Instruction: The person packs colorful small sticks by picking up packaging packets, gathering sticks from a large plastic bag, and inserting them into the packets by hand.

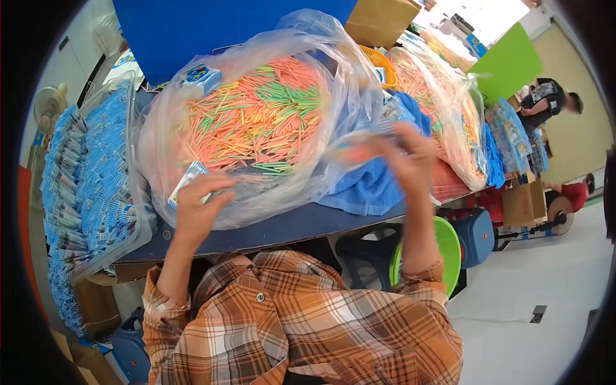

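Observation:
My left hand (200, 208) is at the near left rim of a large clear plastic bag (160, 144), its thumb and fingers parted. Partly hidden behind that hand is a small blue-and-white packet (185, 182). Thin pink, green and yellow sticks (256, 115) fill the middle of the bag. Raised beyond the right rim, my right hand (410, 157) is smeared by motion. Its fingers grip a clear packet (351, 153) showing orange-pink inside. Beneath the packet lies a blue cloth (366, 186).
A clear bin (138, 192) of blue-striped packets stands left. A small box (203, 78) rests on the bag's far rim. Another bag of sticks (443, 102) lies right, near an orange basket (378, 64). A green basket (449, 253) sits below the table edge. Another person (545, 102) stands far right.

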Motion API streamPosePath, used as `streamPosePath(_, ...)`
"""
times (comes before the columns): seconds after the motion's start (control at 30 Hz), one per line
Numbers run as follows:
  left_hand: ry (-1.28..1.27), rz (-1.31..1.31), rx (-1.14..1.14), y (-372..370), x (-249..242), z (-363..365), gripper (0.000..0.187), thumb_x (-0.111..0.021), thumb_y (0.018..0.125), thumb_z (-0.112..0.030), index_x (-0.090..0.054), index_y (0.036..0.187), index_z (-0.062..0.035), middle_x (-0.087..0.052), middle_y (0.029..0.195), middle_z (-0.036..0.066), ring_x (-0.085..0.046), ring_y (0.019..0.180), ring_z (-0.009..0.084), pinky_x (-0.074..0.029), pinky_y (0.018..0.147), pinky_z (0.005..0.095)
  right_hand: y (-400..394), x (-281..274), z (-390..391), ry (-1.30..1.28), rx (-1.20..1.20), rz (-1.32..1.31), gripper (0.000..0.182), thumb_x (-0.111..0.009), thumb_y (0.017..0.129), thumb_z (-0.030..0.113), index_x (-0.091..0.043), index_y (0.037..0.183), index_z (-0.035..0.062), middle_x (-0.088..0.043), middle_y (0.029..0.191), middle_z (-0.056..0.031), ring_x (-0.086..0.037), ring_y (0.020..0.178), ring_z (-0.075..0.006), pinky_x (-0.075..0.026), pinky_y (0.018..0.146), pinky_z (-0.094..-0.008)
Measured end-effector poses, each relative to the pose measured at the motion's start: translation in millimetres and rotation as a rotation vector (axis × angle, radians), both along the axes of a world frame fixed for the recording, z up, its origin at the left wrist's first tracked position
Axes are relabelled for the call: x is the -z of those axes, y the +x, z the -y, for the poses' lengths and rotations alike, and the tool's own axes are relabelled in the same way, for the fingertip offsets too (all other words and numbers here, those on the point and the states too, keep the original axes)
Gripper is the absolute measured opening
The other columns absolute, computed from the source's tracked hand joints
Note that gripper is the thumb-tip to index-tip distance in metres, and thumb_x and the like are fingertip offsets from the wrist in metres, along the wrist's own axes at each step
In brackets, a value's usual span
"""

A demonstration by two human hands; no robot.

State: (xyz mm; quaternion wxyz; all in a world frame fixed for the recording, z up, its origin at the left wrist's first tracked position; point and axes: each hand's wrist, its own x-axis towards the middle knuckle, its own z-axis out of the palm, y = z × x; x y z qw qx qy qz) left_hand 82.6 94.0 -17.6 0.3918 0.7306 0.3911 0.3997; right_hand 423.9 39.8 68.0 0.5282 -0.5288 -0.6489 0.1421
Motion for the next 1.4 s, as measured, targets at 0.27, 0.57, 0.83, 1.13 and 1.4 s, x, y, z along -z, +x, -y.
streamPosePath(0.27, 0.361, -0.802, -0.415, -54, 16, -15, 0.045, -0.077, 0.064, -0.015, -0.062, 0.107, -0.0085, -0.057, 0.106, 0.011, -0.049, 0.104, 0.0325, -0.037, 0.087, 0.0451, 151, 85, -39, 0.072, 0.547, 0.865, 0.012, -0.072, 0.075, 0.006, -0.066, 0.084, 0.0011, -0.064, 0.078, -0.0095, -0.061, 0.075, -0.0299, -0.048, 0.071, -0.0379)
streamPosePath(0.57, 0.291, -0.789, -0.416, -63, 30, -24, 0.046, -0.078, 0.064, -0.022, -0.063, 0.107, -0.0119, -0.056, 0.099, 0.006, -0.05, 0.102, 0.0298, -0.035, 0.082, 0.0442, -33, 45, -104, 0.215, -0.032, 0.576, 0.004, -0.063, 0.079, 0.007, -0.065, 0.08, 0.0038, -0.064, 0.085, -0.0119, -0.062, 0.08, -0.0285, -0.049, 0.073, -0.0376)
streamPosePath(0.83, 0.268, -0.724, -0.406, -62, 26, -22, 0.048, -0.078, 0.064, -0.019, -0.063, 0.108, -0.012, -0.055, 0.099, 0.007, -0.05, 0.102, 0.0294, -0.034, 0.081, 0.0432, -61, 69, -232, -0.205, 0.018, 0.978, 0.019, -0.057, 0.081, 0.017, -0.068, 0.081, 0.0026, -0.066, 0.08, -0.0173, -0.064, 0.079, -0.0335, -0.05, 0.071, -0.044)
streamPosePath(1.13, 0.258, -0.676, -0.389, -65, 28, -24, 0.049, -0.077, 0.065, -0.018, -0.062, 0.111, -0.0114, -0.056, 0.105, 0.008, -0.049, 0.106, 0.0297, -0.034, 0.084, 0.0433, -71, 106, -257, 0.038, 0.05, 1.518, 0.012, -0.058, 0.077, 0.014, -0.069, 0.072, 0.0107, -0.067, 0.07, -0.0058, -0.068, 0.075, -0.0204, -0.049, 0.058, -0.0354)
streamPosePath(1.4, 0.402, -0.579, -0.408, -59, 12, -19, 0.043, -0.076, 0.065, -0.013, -0.064, 0.106, -0.0075, -0.058, 0.103, 0.008, -0.051, 0.102, 0.0293, -0.036, 0.084, 0.0403, -33, 84, -247, -0.254, -0.102, 1.292, 0.019, -0.051, 0.084, 0.015, -0.066, 0.086, 0.0032, -0.067, 0.08, -0.0129, -0.067, 0.079, -0.0254, -0.049, 0.065, -0.0383)
